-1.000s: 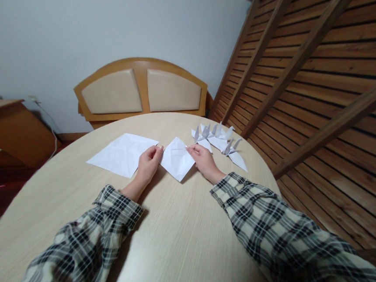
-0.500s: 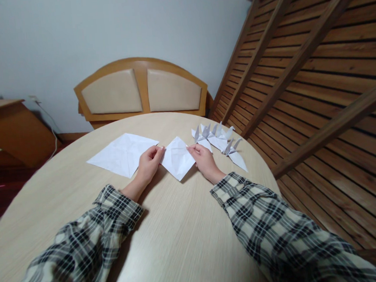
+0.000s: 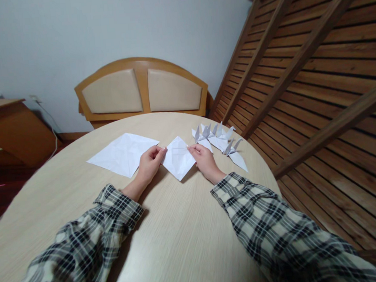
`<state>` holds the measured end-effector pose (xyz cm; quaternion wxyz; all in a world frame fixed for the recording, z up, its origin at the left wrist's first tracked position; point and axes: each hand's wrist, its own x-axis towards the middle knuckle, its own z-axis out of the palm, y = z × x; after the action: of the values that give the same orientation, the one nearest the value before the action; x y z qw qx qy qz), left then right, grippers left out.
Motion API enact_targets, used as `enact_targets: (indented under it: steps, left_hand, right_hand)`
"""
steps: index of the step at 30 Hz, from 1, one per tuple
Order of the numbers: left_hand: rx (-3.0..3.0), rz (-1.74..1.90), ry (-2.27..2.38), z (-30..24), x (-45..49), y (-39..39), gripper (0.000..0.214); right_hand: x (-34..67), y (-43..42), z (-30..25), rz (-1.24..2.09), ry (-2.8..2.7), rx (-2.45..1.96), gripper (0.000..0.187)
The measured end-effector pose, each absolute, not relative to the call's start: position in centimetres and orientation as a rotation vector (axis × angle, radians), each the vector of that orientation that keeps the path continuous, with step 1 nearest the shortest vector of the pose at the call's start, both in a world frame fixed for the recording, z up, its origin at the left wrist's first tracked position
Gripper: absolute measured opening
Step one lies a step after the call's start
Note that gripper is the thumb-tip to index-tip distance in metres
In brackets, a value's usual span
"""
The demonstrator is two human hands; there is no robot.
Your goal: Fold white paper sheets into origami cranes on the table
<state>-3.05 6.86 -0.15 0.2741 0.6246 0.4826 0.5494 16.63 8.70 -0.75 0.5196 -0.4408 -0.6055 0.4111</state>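
A white paper square [image 3: 178, 158], turned like a diamond and creased, is held just above the round table [image 3: 170, 239]. My left hand [image 3: 149, 164] pinches its left corner and my right hand [image 3: 203, 159] pinches its right corner. Both hands are closed on the paper. To the left lies a larger creased white sheet [image 3: 120, 154], flat on the table and partly under my left hand. Several folded paper cranes [image 3: 219, 140] stand just beyond my right hand.
A wooden chair [image 3: 141, 91] with two beige padded panels stands at the far side of the table. A slatted wooden wall [image 3: 316, 68] runs along the right. A low wooden cabinet [image 3: 5, 126] and a white cable are at the left.
My two hands have come slightly closer together, so the paper square looks a little narrower and more bowed. Nothing else has moved.
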Motion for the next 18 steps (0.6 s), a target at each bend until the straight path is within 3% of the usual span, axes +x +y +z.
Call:
enact_targets:
  steps: [18]
  left_hand:
    - [1.626, 1.468, 1.304, -0.15, -3.12, 6.96, 0.025]
  right_hand:
    - [16.85, 9.16, -1.26, 0.906, -1.483, -1.063, 0.033]
